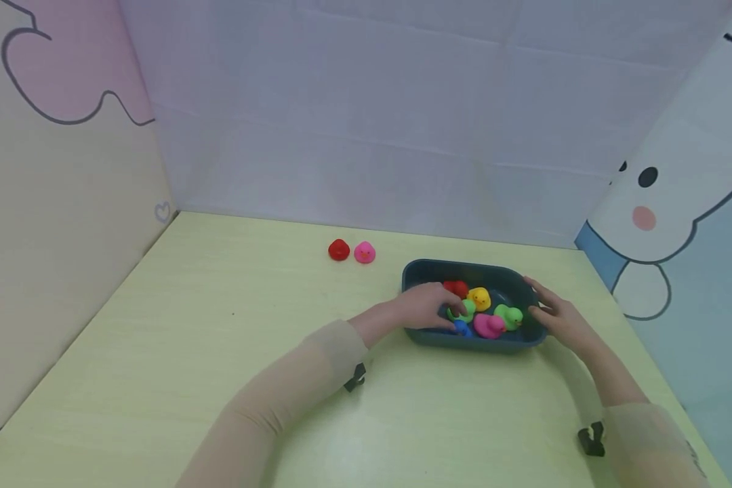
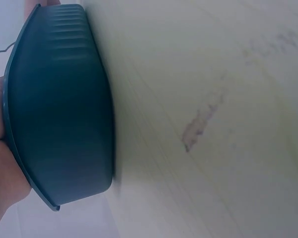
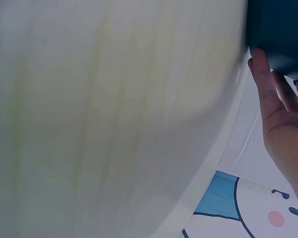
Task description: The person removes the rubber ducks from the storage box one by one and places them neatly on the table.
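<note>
A dark teal plastic basin stands on the table with several rubber ducks inside. My left hand reaches over its left end, fingers curled down round a green rubber duck, which shows between the fingers and thumb. Close by the thumb lies a blue duck. Also in the basin are a red duck, a yellow duck, a pink duck and a second green duck. My right hand holds the basin's right end, thumb over the rim and fingers against the outer wall.
Behind and left of the basin, a red duck and a pink duck sit side by side on the pale table. Printed cloth walls enclose the back and both sides.
</note>
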Demonstrator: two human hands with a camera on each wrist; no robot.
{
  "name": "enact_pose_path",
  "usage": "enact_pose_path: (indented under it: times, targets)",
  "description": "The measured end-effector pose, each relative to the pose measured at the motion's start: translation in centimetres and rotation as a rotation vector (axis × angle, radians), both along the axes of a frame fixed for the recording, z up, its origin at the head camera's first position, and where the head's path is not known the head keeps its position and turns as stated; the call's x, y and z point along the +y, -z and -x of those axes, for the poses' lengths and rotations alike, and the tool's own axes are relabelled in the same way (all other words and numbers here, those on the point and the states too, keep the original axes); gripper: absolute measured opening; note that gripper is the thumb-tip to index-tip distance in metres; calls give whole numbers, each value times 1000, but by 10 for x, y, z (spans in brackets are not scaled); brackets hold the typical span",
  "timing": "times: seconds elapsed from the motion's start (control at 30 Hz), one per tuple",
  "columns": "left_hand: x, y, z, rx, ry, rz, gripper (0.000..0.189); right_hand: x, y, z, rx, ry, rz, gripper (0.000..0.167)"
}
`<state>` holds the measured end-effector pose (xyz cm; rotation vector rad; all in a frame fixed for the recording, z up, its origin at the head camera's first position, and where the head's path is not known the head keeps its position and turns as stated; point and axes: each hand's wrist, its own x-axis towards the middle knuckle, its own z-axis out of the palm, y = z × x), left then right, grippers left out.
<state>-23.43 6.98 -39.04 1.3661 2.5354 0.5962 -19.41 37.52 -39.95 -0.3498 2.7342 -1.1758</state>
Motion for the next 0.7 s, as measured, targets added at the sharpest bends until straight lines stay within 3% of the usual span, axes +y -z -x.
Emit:
enact_pose_path:
  times: [0.4,0.7]
  targets:
    - [3,7,1,-12,-5,54,32,1,2,2,-20,10,-3,61]
    - [1,8,1,-12,-15,42,31,-1,1,2,-24,13,-1,61]
